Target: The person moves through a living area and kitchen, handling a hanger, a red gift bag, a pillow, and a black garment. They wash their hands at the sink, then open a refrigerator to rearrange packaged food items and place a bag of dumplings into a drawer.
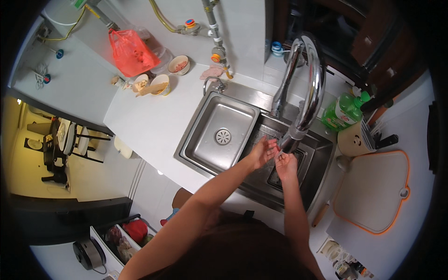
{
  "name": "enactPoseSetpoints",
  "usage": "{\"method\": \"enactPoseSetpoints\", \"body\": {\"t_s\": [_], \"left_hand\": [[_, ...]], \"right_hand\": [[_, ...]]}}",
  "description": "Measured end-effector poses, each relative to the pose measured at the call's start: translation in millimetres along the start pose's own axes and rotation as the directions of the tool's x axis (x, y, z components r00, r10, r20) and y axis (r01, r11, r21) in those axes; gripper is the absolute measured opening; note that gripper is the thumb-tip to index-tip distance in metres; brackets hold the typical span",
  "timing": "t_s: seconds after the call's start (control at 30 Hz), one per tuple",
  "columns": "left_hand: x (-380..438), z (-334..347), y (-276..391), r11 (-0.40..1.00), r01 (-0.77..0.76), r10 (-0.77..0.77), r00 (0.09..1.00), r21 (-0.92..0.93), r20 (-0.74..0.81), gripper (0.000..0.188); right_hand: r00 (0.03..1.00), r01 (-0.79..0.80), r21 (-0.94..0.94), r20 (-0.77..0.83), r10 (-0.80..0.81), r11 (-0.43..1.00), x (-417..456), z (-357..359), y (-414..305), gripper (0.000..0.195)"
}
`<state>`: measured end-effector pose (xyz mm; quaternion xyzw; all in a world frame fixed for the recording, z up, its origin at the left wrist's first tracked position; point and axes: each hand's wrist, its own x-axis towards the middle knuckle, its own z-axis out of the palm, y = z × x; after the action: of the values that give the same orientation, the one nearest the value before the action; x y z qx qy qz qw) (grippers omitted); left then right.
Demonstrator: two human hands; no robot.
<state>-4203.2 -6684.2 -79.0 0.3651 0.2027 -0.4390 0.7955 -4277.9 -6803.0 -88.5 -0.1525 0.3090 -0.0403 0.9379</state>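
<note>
Both hands are over the right basin of a stainless steel sink (316, 175), under the spout of a tall chrome faucet (313, 80). My left hand (262, 152) is palm up with its fingers apart, and nothing shows in it. My right hand (286, 165) is close beside it, palm up with loosely curled fingers just below the spout; it holds no object that I can see. Water seems to run at the fingertips. Beside them, a shallow steel basin insert with a drain (223, 136) fills the left side of the sink.
Along the right rim stand a green dish soap bottle (343, 112), a knife holder (355, 140) and a cutting board (371, 192) with an orange edge. Small bowls of food (179, 65) and a red plastic bag (132, 54) are at the counter's back left.
</note>
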Motion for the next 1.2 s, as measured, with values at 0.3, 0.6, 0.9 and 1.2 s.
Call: {"method": "enactPoseSetpoints", "body": {"t_s": [0.3,0.6,0.9,1.2], "left_hand": [[-35.4,27.5,-36.5,0.901,0.051,0.148,0.897,-0.431,0.416,0.045],[-19.0,21.7,-57.2,0.987,0.039,-0.031,0.998,0.159,-0.054,0.031],[-2.5,37.9,-62.3,0.997,0.063,-0.059,0.994,0.038,-0.096,0.033],[19.3,10.6,-30.8,0.996,0.083,-0.084,0.992,-0.015,-0.098,0.034]], "right_hand": [[0.988,-0.125,0.655,0.148,0.036,0.745,9.0,30.7,38.5,0.056],[0.972,-0.079,-0.937,-0.149,-0.184,0.34,16.9,6.7,41.4,0.069],[0.964,-0.153,-0.64,-0.265,-0.03,0.753,12.6,-14.4,23.7,0.067],[0.971,-0.047,-0.738,-0.193,-0.144,0.673,-13.1,19.6,57.6,0.071]]}}
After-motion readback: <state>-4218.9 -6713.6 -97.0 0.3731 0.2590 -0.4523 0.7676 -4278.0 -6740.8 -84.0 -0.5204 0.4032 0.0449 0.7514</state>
